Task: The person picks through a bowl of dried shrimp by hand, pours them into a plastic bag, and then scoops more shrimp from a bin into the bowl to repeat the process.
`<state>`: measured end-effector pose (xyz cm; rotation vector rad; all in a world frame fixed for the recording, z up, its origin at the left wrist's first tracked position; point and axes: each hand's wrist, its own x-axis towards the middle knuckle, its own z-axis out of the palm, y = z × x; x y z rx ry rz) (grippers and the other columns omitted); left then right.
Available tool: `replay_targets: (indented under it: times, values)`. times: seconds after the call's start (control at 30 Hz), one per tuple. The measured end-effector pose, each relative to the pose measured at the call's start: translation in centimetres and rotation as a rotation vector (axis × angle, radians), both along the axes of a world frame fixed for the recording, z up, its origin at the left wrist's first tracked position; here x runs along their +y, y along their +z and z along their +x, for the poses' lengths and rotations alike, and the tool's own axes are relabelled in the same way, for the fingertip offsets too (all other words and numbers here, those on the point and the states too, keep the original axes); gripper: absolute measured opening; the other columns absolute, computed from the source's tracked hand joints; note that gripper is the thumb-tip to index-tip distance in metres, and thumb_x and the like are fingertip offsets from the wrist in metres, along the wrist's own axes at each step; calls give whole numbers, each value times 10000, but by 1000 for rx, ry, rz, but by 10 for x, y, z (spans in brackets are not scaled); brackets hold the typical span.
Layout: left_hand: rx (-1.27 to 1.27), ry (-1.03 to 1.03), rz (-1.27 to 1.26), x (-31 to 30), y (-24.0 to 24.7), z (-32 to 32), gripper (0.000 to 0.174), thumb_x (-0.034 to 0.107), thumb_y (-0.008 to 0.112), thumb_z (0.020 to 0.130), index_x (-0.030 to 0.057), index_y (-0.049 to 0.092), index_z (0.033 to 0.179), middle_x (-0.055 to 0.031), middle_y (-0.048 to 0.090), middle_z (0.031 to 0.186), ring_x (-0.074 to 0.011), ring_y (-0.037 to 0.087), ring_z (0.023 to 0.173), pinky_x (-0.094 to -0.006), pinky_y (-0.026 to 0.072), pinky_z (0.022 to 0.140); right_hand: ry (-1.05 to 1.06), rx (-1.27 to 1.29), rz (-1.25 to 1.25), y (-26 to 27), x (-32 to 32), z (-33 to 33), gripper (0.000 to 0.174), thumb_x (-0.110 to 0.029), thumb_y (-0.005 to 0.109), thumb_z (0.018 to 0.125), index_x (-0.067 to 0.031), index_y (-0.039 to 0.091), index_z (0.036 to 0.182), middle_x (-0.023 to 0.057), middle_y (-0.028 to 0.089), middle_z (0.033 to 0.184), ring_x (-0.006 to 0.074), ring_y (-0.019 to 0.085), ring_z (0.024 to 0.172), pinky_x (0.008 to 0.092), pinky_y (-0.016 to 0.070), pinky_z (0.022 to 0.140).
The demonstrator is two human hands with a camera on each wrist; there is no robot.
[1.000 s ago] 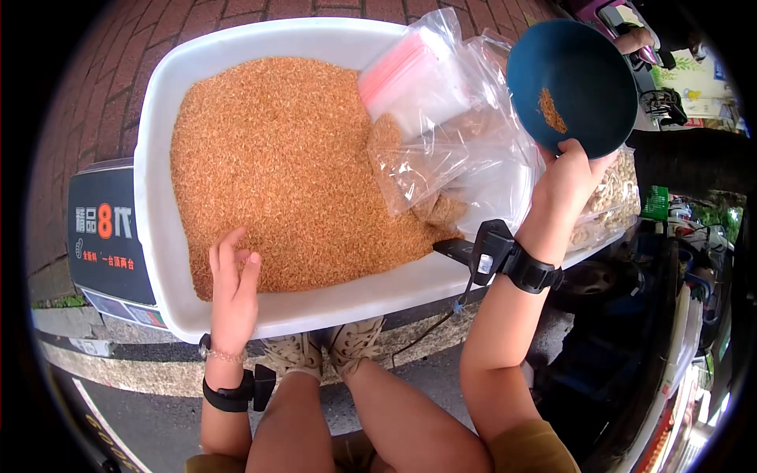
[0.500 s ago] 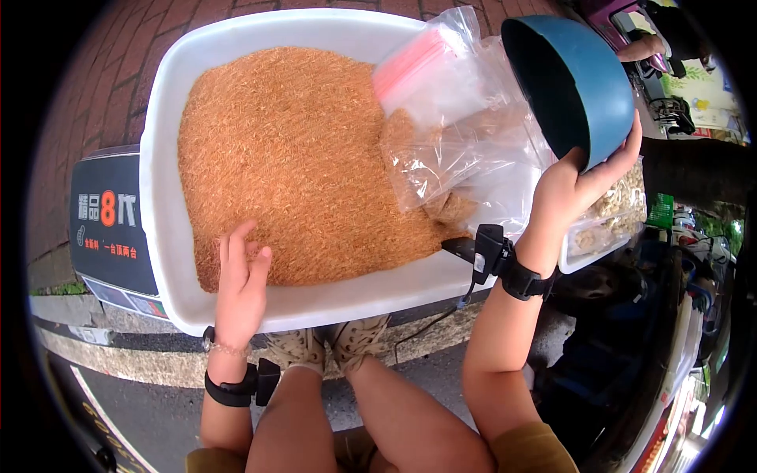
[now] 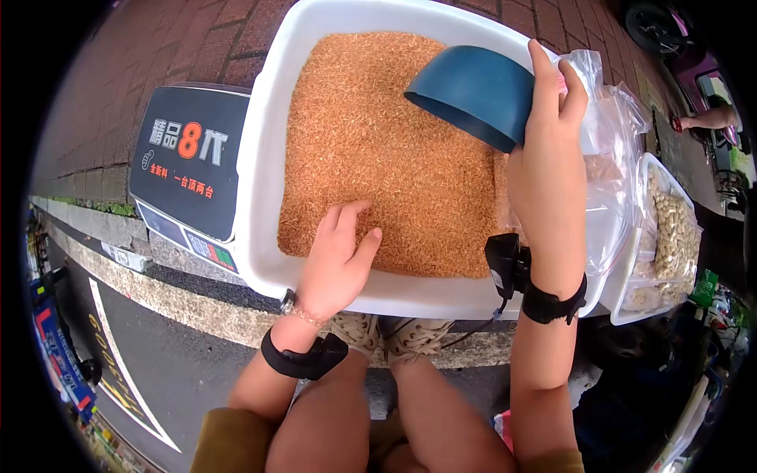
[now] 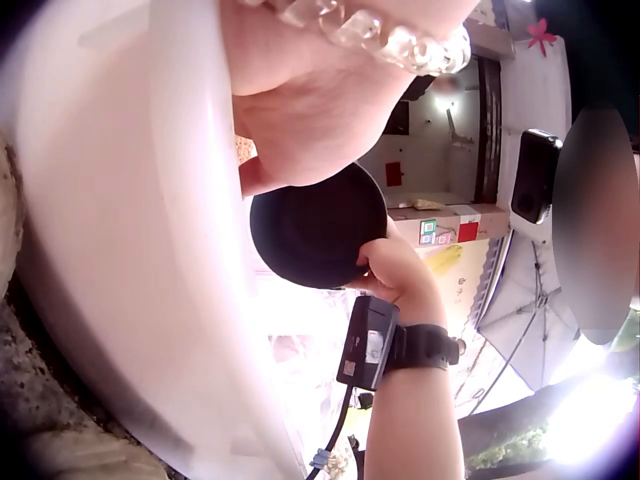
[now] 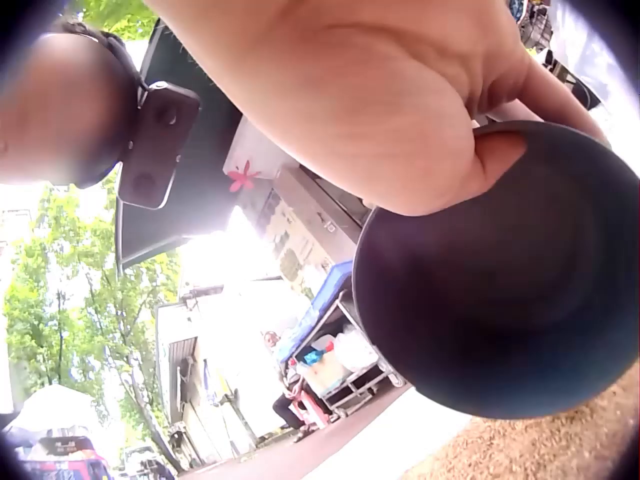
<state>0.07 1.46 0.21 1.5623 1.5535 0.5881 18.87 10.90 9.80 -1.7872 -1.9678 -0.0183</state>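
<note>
My right hand [image 3: 550,173] grips the dark blue bowl [image 3: 475,91] by its rim, tilted over the grain in the head view. The right wrist view shows the thumb inside the bowl [image 5: 500,280], whose visible inside looks bare. Reddish-brown grain [image 3: 378,158] lies heaped in the white tub [image 3: 264,158]. Low over the grain's near left part is my left hand [image 3: 339,256], fingers loosely bent and holding nothing; whether the fingertips touch the grain I cannot tell.
A black-topped scale [image 3: 189,162] stands left of the tub. Clear plastic bags [image 3: 611,150] lie at the tub's right end. Beyond them is a white tray [image 3: 620,303] with bagged pale pieces [image 3: 674,229]. A person's arm [image 3: 710,118] shows at the far right.
The bowl has swung from above the bags to above the grain and tipped over; the grain seen in it earlier is out of sight. The head view has shifted, with the tub further right.
</note>
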Motion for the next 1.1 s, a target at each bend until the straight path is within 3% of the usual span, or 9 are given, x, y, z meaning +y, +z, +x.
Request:
replay_targets:
  times: [0.13,0.37,0.47,0.5,0.57,0.7,0.77,0.97,1.1]
  values:
    - [-7,-4,-3,0,2,-1,372,174,487,852,-14,413,1164,-179,451,1078,-300,455,1020,-344,358,885,-41,-40,-60,-33,8,-12,664,119,485,672,-65,287,1278,266,347,1192,454,451,1016,410,481,742]
    - [-71,74,52,0,0,-2,511,203,461,850,-56,284,1253,-243,379,1169,-381,362,1116,-389,291,955,137,-7,-320,-47,-33,-43,670,105,475,682,-43,244,1294,265,359,1151,457,439,1011,430,459,775]
    - [-82,122,77,0,-4,-4,534,222,453,861,-63,259,1269,-250,358,1201,-375,335,1149,-394,255,980,129,416,-386,-58,-22,-6,718,157,356,653,-60,213,1322,238,296,1280,372,373,1168,408,342,946]
    - [-81,121,74,0,-5,-4,534,222,453,861,-63,259,1269,-250,358,1201,-375,335,1149,-394,255,980,195,392,-234,-65,-17,6,674,154,328,679,-23,192,1315,264,310,1249,403,454,1070,395,427,869]
    - [-127,163,82,1,-7,-5,540,239,447,871,-69,254,1269,-250,351,1218,-364,323,1164,-394,237,990,-110,1157,-725,-54,-18,27,639,134,305,675,8,229,1296,215,388,1227,364,442,1112,423,461,877]
    - [-111,141,74,1,-7,-6,504,216,436,891,-24,252,1293,-185,350,1239,-276,353,1167,-361,267,983,-242,1554,-844,-64,-48,49,554,121,310,688,60,280,1238,210,413,1203,369,494,1050,452,510,814]
    - [-126,140,13,1,-7,-5,505,266,410,905,-6,252,1300,-172,342,1256,-271,351,1173,-354,273,981,-415,2034,-845,-69,-72,40,502,117,324,688,93,312,1189,224,439,1166,373,511,1024,478,505,820]
    - [-537,202,-211,3,7,-4,557,364,404,905,3,262,1304,-177,335,1285,-241,358,1188,-343,317,961,-352,1947,-722,-87,-107,11,486,105,367,681,75,361,1166,206,492,1099,344,509,1029,468,512,805]
    - [-1036,310,-266,3,22,15,574,367,416,901,56,214,1339,-135,312,1315,-215,331,1211,-338,324,962,-367,1937,-789,-86,-108,-7,463,87,415,657,15,455,1113,100,526,1066,205,527,971,322,443,824]
